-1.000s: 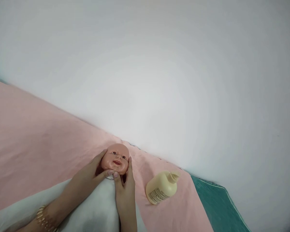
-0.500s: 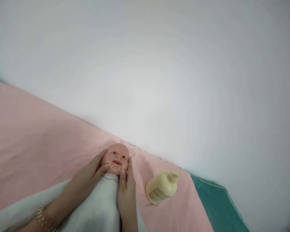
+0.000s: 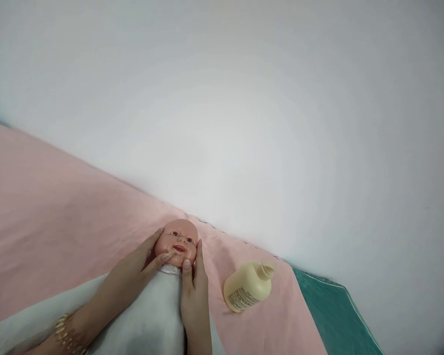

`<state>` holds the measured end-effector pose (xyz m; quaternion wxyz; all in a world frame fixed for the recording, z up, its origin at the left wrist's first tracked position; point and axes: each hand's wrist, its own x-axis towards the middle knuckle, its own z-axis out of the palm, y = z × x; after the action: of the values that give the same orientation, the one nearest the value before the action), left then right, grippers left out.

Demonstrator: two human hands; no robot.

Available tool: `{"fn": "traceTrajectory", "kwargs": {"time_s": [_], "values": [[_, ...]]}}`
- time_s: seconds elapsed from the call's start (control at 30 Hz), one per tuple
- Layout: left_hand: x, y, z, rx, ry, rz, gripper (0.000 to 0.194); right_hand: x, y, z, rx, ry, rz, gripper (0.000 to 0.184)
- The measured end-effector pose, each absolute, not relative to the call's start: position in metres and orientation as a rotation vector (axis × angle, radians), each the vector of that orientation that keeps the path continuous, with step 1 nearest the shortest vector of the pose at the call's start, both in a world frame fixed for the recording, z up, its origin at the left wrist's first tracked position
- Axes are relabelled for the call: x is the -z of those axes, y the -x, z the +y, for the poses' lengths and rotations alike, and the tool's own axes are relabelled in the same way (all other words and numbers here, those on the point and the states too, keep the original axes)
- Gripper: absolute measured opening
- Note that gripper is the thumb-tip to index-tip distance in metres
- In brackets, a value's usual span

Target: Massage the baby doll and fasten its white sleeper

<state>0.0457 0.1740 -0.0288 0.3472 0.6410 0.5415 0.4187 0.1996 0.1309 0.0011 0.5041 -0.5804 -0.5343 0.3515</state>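
Observation:
A baby doll (image 3: 178, 237) lies face up, its bald head toward the wall and its body in white cloth (image 3: 148, 315). My left hand (image 3: 136, 268) cups the left side of the head, its thumb resting on the cheek near the mouth. On the other side, my right hand (image 3: 195, 291) holds the cheek, with its thumb against the chin. Both hands are closed around the head from its two sides. To the right of my right hand stands a pale yellow pump bottle (image 3: 246, 288) with printed text on it.
Pink cloth (image 3: 59, 197) covers the surface under the doll and bottle. A green covering (image 3: 333, 305) shows at the right end. The white wall (image 3: 222, 123) rises directly behind the surface's far edge.
My left thumb has slid a little across the doll's cheek toward its mouth and chin. My right hand, the doll and the bottle have stayed nearly in place.

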Motion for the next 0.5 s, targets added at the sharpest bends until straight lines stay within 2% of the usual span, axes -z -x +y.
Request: {"fn": "traceTrajectory", "kwargs": {"time_s": [0.23,0.5], "values": [[0.04,-0.046,0.183,-1.065,-1.55,1.254,0.082,-0.001,-0.196,0.13,-0.874,1.309,-1.255,0.073],[0.029,-0.046,0.177,-1.025,-1.605,1.384,0.074,-0.002,-0.197,0.13,-0.831,1.369,-1.321,0.064]]}}
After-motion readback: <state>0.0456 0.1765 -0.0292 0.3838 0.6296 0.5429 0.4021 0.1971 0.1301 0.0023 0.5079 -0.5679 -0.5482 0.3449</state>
